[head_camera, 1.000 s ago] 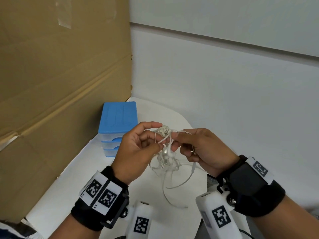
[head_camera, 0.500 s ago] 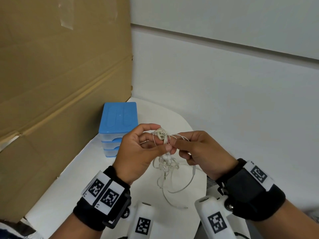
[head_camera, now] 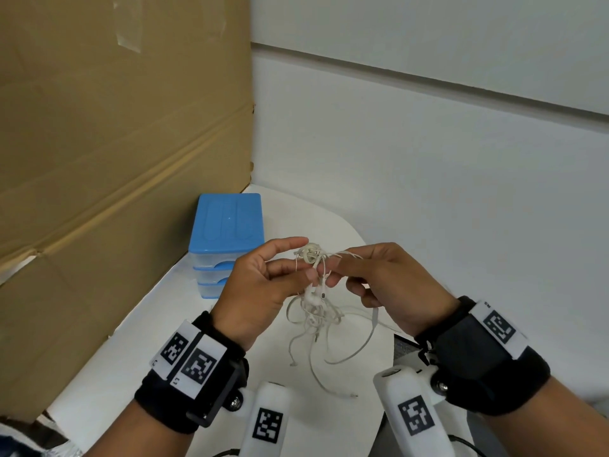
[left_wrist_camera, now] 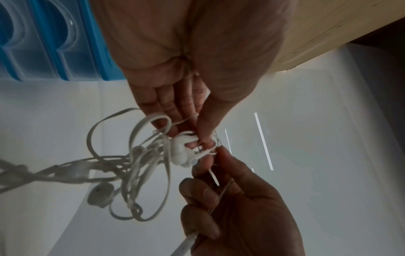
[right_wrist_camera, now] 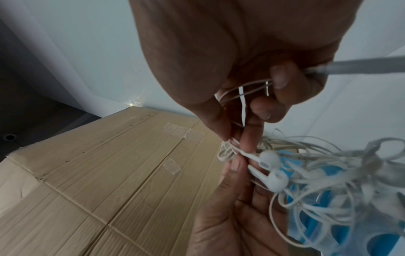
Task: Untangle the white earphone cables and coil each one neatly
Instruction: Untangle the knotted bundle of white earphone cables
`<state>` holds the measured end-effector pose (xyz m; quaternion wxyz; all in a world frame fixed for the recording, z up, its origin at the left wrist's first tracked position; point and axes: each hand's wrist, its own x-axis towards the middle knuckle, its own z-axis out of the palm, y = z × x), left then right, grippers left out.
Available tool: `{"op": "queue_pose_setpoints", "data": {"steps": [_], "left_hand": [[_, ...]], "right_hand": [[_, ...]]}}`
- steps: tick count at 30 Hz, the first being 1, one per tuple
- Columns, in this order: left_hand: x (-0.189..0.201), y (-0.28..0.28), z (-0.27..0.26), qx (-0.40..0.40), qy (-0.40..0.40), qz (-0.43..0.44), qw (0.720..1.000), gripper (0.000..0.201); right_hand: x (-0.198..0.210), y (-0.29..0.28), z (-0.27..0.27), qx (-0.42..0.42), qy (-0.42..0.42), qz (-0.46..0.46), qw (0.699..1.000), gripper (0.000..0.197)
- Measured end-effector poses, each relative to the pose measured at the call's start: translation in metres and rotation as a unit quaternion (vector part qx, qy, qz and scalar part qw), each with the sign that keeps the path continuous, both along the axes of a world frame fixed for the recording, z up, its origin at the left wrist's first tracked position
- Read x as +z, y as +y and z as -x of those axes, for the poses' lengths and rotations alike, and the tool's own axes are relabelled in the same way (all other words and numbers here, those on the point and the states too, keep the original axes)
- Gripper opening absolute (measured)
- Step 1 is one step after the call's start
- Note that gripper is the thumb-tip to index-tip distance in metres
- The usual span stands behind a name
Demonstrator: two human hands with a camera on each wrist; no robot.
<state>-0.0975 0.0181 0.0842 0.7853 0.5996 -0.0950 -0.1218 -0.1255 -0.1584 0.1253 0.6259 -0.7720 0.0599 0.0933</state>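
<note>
Held above the white surface [head_camera: 138,351]: tangled earphone cables [head_camera: 316,305], pinched by left hand [head_camera: 260,291] fingers at 9 o'clock and right hand [head_camera: 392,288] fingers at 3 o'clock. Loose ends dangling toward 6 o'clock. Blue drawer box [head_camera: 227,232] at 10 o'clock.

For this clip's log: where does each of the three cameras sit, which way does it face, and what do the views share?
Head: worn on the head, looking forward and down at the left hand, the right hand, both wristbands, the white table and the blue drawer box.
Left wrist: looks along the left palm to the earphone tangle; the right hand's fingers enter from below.
Right wrist: looks along the right hand at two earbuds, with the cardboard behind.
Shared: all three show the tangle pinched between both hands.
</note>
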Motion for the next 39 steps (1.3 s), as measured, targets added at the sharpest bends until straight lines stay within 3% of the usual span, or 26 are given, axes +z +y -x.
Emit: {"op": "queue_pose_setpoints", "data": {"steps": [14,23,31,39], "left_hand": [[0.003,-0.001,0.001,0.02,-0.005,-0.013,1.0,0.03],[0.005,0.0,0.002,0.019,-0.003,-0.023,1.0,0.054],[0.002,0.0,0.0,0.003,0.032,-0.004,0.999,0.041],[0.005,0.006,0.0,-0.052,0.054,-0.025,0.997,0.055]], "right_hand": [[-0.006,0.003,0.0,-0.015,-0.054,0.023,0.998,0.013],[-0.006,0.007,0.003,0.003,-0.058,0.034,0.998,0.018],[-0.01,0.008,-0.001,-0.049,-0.094,0.066,0.992,0.017],[-0.01,0.009,0.0,-0.038,-0.098,0.03,0.994,0.013]]}}
